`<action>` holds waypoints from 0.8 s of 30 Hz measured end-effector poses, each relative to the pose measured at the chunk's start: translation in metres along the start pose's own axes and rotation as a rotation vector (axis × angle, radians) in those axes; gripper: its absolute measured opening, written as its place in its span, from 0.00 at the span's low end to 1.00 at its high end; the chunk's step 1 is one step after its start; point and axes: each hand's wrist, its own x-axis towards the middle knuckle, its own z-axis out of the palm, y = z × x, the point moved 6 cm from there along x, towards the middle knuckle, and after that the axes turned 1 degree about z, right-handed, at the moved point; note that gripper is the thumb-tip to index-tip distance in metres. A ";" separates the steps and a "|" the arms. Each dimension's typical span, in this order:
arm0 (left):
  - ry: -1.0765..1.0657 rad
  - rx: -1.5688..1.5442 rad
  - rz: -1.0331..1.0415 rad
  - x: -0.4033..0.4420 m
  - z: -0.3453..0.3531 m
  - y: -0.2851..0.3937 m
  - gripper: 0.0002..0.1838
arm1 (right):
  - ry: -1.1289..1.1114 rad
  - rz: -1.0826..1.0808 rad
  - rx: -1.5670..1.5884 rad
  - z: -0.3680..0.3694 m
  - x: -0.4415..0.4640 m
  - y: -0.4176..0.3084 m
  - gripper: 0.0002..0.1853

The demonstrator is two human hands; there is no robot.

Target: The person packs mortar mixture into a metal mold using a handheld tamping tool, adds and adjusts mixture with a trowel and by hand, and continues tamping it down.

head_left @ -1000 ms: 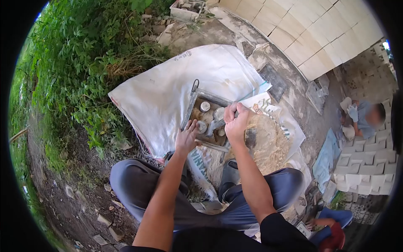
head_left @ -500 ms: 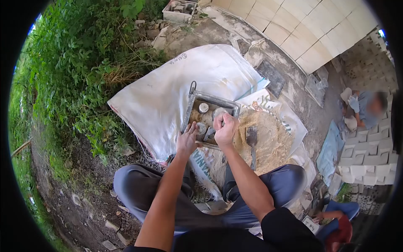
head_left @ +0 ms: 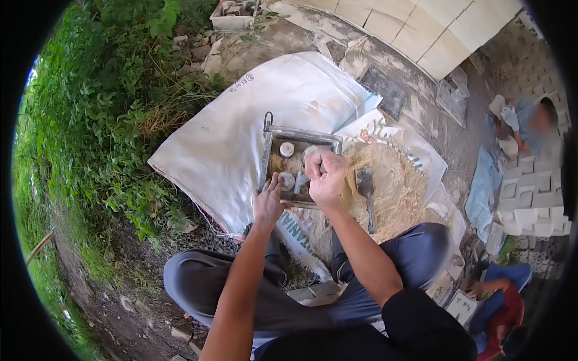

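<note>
A grey rectangular frame (head_left: 301, 133) with a wire loop at one corner lies on a white woven sack (head_left: 208, 129). Inside it are sandy material and several round pale pieces, one of them a white-topped cylinder (head_left: 286, 150). My left hand (head_left: 269, 201) rests with fingers spread on the frame's left edge, its fingertips at a round piece. My right hand (head_left: 326, 174) is closed over the frame's right part, and whatever it grips is too hidden to name. A small trowel (head_left: 366, 186) lies on the sand pile (head_left: 391, 186) to the right.
Two people are at the right, one in a grey-blue top (head_left: 533, 126) and one in red (head_left: 509, 313). A blue sheet (head_left: 483, 195), a dark slab (head_left: 383, 90) and a crate (head_left: 233, 23) lie on the ground. Plants (head_left: 114, 108) stand at the left.
My right hand has moved from the frame's right edge to above its inside, uncovering the trowel. My left hand stays at the left edge. The view has shifted slightly.
</note>
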 end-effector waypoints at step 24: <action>0.044 -0.017 -0.045 0.006 0.002 -0.002 0.47 | 0.022 -0.044 -0.373 0.004 0.086 0.011 0.20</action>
